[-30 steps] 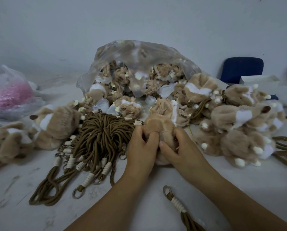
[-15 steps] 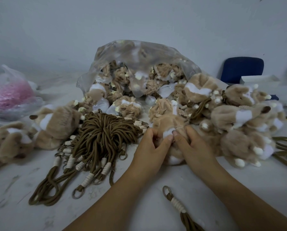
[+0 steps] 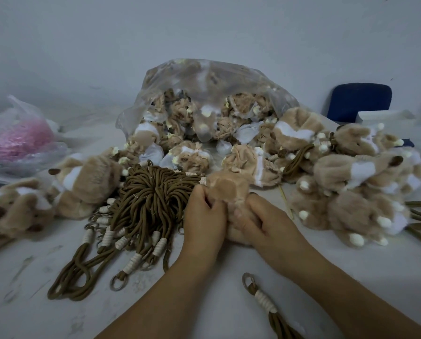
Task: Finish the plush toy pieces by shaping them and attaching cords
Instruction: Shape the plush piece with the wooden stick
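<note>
Now shaping: my left grip point(image 3: 204, 217) and right grip point(image 3: 265, 222) both pinch 1 plush point(image 3: 225, 189) at the table's point(image 3: 216, 299) centre. Next, I judge, comes reaching the loose cord point(image 3: 265, 302) at 6 o'clock.

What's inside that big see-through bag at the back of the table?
The clear bag holds tan plush pieces, many inside out with white lining showing, spilling from its open mouth onto the table. The cloudy plastic hides how many lie deeper at the back.
</note>
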Demonstrator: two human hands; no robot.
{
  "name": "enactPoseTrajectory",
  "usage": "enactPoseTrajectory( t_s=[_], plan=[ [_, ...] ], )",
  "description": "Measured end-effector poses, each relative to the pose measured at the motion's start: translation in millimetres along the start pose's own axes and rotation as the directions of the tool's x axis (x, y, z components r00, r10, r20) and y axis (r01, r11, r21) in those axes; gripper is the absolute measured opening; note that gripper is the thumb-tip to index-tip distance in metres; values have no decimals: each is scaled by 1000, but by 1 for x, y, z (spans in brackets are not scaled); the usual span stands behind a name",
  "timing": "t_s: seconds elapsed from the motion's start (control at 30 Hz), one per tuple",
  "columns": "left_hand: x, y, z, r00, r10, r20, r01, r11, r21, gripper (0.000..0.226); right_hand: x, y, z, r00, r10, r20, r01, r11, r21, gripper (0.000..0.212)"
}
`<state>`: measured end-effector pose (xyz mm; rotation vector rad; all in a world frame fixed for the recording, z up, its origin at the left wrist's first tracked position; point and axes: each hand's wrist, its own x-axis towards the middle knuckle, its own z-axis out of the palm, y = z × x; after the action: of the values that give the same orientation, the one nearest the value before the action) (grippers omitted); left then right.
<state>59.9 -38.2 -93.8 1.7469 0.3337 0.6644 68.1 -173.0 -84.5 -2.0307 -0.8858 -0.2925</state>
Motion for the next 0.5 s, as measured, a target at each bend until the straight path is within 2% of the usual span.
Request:
enactPoseTrajectory(
  t_s=[0.1,0.2,0.3,0.4,0.5],
  plan=[
    [-4,5,1,989,121,83,-128,988,85,29,0,7,-6,975,211,-64,-199,968,154,23],
    [-12,9,4,953,227,199,-252,961,111,31,0,10,-11,939,342,-19,-316,885,342,11],
    [-17,9,5,917,303,261,-345,930,130,29,4,13,-11,901,420,-110,-380,884,271,10],
    [-17,12,5,899,393,194,-415,905,90,16,7,14,-10,872,441,-213,-366,876,313,11],
    [-15,12,4,904,417,92,-421,907,29,15,8,14,-11,875,463,-142,-280,723,632,21]
  ],
)
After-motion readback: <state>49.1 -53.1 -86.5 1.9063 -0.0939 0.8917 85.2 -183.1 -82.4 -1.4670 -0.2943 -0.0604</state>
